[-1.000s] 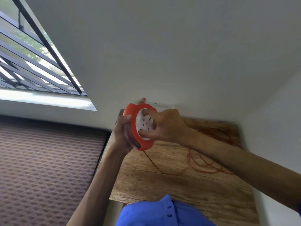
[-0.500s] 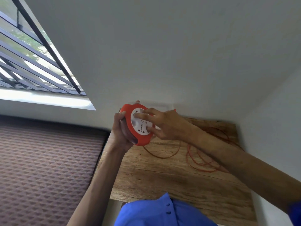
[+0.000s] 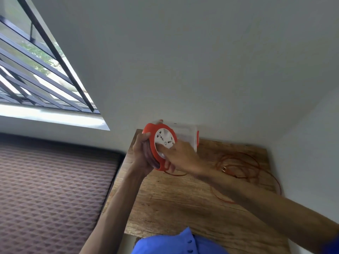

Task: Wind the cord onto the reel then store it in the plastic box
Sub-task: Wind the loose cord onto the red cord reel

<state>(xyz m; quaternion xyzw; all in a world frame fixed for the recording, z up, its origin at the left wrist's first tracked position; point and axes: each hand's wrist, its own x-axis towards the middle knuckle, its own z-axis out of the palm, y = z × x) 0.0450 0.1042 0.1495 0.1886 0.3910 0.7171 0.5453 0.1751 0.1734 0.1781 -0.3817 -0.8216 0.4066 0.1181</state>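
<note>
An orange cord reel [image 3: 161, 143] with a white socket face is held upright above the wooden table [image 3: 176, 202]. My left hand [image 3: 144, 158] grips its rim from the left and behind. My right hand [image 3: 180, 156] presses its fingers on the lower part of the white face. Loose orange cord [image 3: 244, 167] lies in loops on the table to the right, with its plug [image 3: 224, 169] among them. One strand runs up to the reel's underside. The clear plastic box [image 3: 187, 136] stands behind the reel against the wall, partly hidden.
White walls close the table in at the back and right. A barred window [image 3: 36, 74] is at the upper left. A brown patterned surface [image 3: 51, 195] lies left of the table, lower down. My blue shirt [image 3: 174, 242] shows at the bottom edge.
My right hand has turned round the white face, from its left side to its lower edge. The loops of cord on the table have shifted.
</note>
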